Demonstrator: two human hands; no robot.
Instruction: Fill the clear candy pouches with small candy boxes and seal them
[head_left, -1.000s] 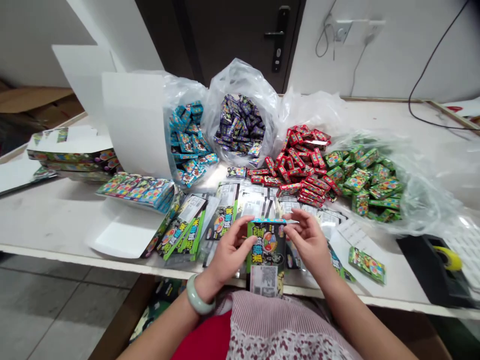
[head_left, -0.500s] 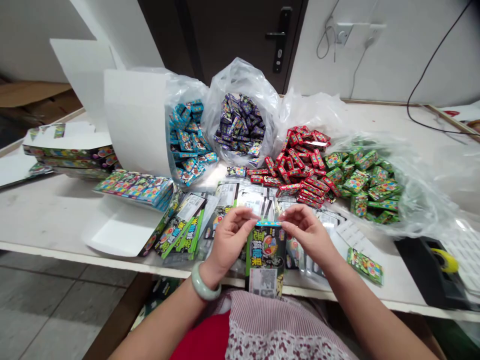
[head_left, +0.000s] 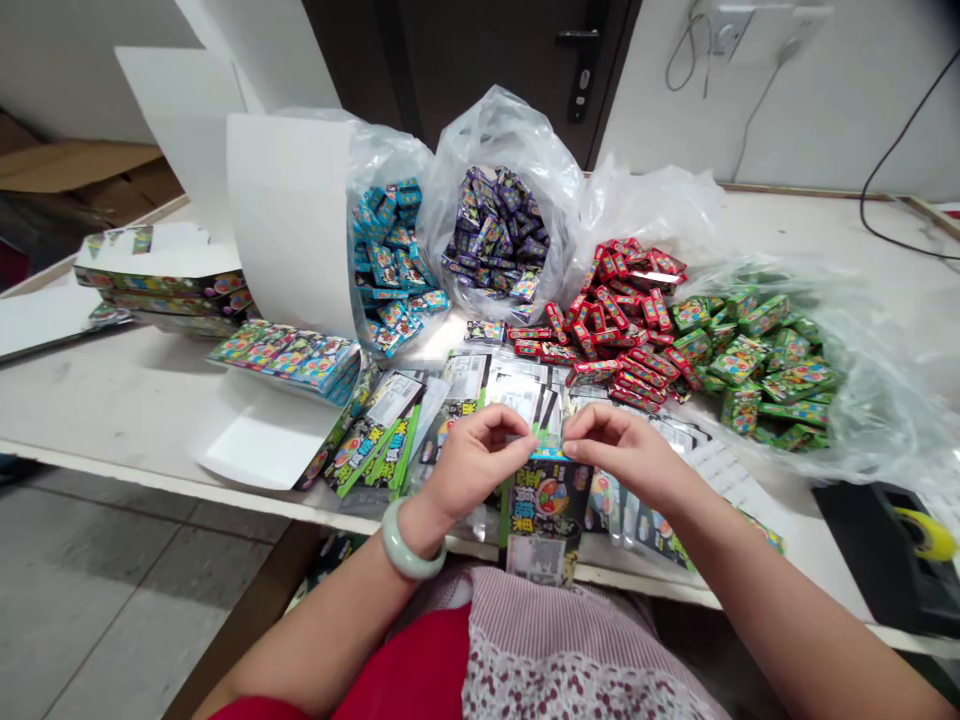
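A black printed candy pouch [head_left: 541,510] hangs upright in front of me at the table's edge, its top edge between my hands. My left hand [head_left: 484,460], below a pale green bangle [head_left: 409,545], pinches the upper left part of that edge with thumb and forefinger. On the upper right part, my right hand [head_left: 626,450] pinches likewise. A strip of blue shows at the pouch's mouth between the fingertips. More flat pouches [head_left: 375,435] lie fanned to the left, and others are partly hidden under and behind my hands.
Clear plastic bags hold blue candy boxes [head_left: 390,265] and purple ones [head_left: 495,235]. Red boxes [head_left: 622,320] and green boxes [head_left: 776,360] lie heaped at right. An open display carton [head_left: 289,220] and stacked cartons [head_left: 165,285] stand left. A black tape dispenser [head_left: 874,550] sits far right.
The view has shifted, so the table's things appear further right and slightly higher. Both hands still pinch the pouch's top edge, with the fingertips a little closer together.
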